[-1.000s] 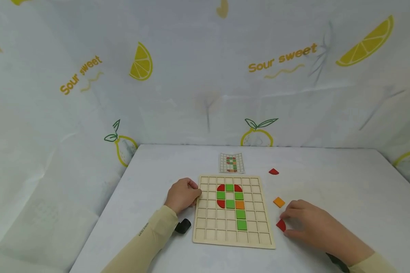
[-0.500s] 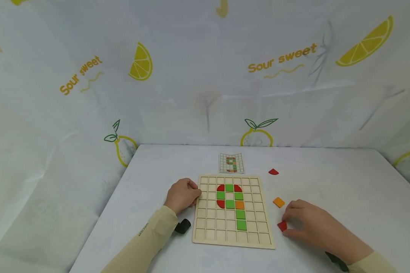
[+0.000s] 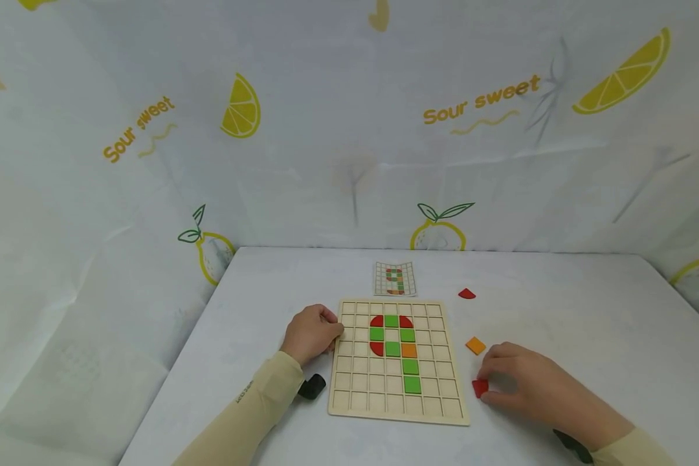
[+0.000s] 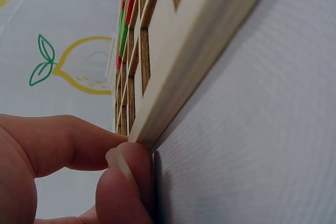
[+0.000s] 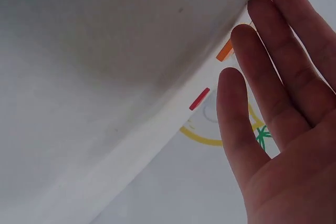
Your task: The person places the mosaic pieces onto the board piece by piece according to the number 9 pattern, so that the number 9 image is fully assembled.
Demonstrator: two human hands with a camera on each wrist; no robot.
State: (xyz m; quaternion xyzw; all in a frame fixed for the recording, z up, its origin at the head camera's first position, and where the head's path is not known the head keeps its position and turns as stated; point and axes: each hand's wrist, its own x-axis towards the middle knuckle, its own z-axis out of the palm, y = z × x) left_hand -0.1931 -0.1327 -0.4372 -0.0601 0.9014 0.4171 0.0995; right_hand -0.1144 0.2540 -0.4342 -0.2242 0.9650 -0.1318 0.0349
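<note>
My left hand (image 3: 311,334) is at the left edge of a wooden grid board (image 3: 357,382), pinching that edge between thumb and fingers (image 4: 100,145). Green, red and orange tiles sit in the board's cells in the shape of a 9. To the right of the board, my right hand (image 3: 527,378) holds a red quarter-circle tile (image 3: 480,388) between thumb and index finger, low over the table. Its other fingers (image 5: 262,61) are extended in the right wrist view. Just beyond that hand lies an orange square tile (image 3: 475,345).
Another red quarter-circle tile (image 3: 466,294) lies farther back on the white table (image 3: 588,310). Behind the board is a small pattern card (image 3: 395,279) printed with a similar coloured figure. A black object (image 3: 312,386) shows beside the left wrist. A lemon-print cloth (image 3: 326,129) hangs behind.
The red tile has turned in my right fingers, which shifted only slightly. My left hand and the board have kept their place.
</note>
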